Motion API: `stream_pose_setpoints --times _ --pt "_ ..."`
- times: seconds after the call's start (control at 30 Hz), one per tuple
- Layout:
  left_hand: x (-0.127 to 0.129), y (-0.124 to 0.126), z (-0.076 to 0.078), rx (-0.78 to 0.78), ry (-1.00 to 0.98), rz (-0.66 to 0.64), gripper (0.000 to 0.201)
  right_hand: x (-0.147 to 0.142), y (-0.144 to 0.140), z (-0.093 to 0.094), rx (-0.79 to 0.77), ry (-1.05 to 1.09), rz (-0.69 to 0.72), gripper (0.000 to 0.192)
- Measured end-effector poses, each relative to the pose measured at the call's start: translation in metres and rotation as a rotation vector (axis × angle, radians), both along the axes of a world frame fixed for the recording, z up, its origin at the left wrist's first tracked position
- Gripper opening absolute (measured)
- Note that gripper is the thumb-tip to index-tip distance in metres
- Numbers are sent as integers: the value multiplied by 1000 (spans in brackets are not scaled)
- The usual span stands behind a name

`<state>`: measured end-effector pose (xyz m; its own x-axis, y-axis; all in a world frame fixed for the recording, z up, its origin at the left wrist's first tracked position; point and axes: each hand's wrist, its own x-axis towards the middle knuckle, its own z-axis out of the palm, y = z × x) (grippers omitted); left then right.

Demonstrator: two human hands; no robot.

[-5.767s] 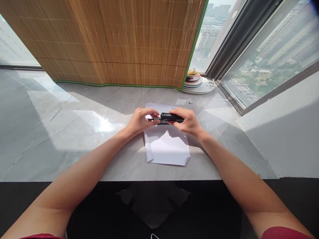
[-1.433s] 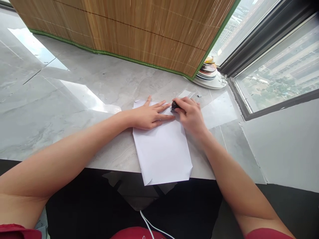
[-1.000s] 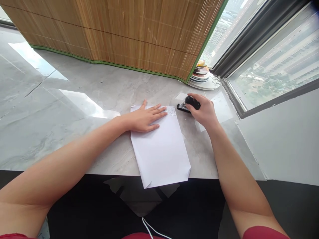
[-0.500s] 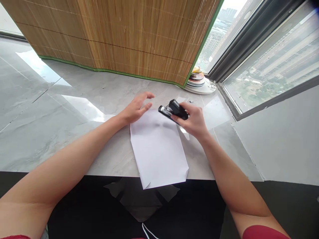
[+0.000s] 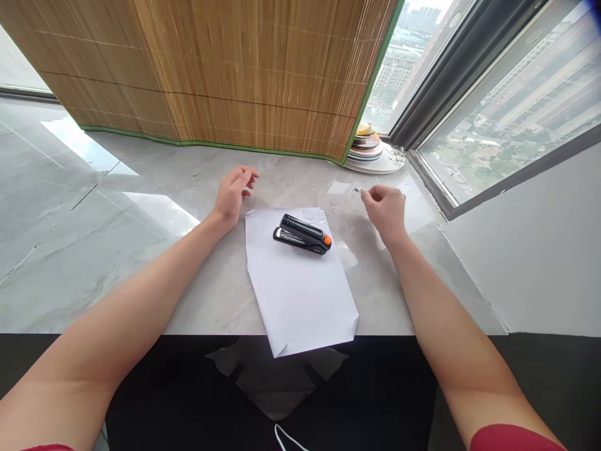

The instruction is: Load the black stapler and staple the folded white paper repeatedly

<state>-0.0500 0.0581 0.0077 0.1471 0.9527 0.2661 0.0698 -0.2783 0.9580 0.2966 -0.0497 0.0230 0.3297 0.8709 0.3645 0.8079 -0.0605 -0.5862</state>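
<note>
Stapler (image 5: pixel 303 228) moved from right hand (image 5: pixel 385 212) to far half of paper (image 5: pixel 305 300); right fingers narrow by small strip (image 5: pixel 358 189) on desk (image 5: pixel 216 300), can't tell if gripping; left hand (image 5: pixel 231 195) half-curled, empty; I'd pinch strip lightly, avoid skidding.

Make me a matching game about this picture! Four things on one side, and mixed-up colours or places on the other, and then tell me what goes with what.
Things:
1. stapler
2. paper
3. blind
4. stack of plates

Colours and places:
A. brown and green
B. in the corner, beside the dark window frame
C. black and orange
D. white, poking out past the near edge of the counter

Right pairs:
1-C
2-D
3-A
4-B
</note>
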Motion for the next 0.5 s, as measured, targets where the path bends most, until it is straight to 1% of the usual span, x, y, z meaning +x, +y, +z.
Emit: stream_pose_setpoints --times 0.03,0.07,0.1,0.13,0.27,0.4,0.47,0.5 --pt "-1 2 0 -28 -38 9 35 13 4 -5 -59 25 -114 31" --pt "-2 4 0 -51 -64 15 37 22 8 -10 -109 47 -198 29" --pt "-3 5 0 -68 -80 20 39 27 11 -14 -151 62 -247 26" --pt "-5 6 0 -80 -90 23 41 29 13 -17 -182 55 -260 24" --pt "-8 9 -1 -105 -135 27 39 24 15 -21 -225 -17 -250 19" --pt "-6 8 -1 -153 -234 34 32 23 17 -19 -237 -12 -221 21" --pt "-5 7 0 -184 -305 42 30 20 17 -16 -205 -6 -190 23" --pt "-4 6 0 -196 -338 45 30 17 15 -13 -157 -6 -165 26"
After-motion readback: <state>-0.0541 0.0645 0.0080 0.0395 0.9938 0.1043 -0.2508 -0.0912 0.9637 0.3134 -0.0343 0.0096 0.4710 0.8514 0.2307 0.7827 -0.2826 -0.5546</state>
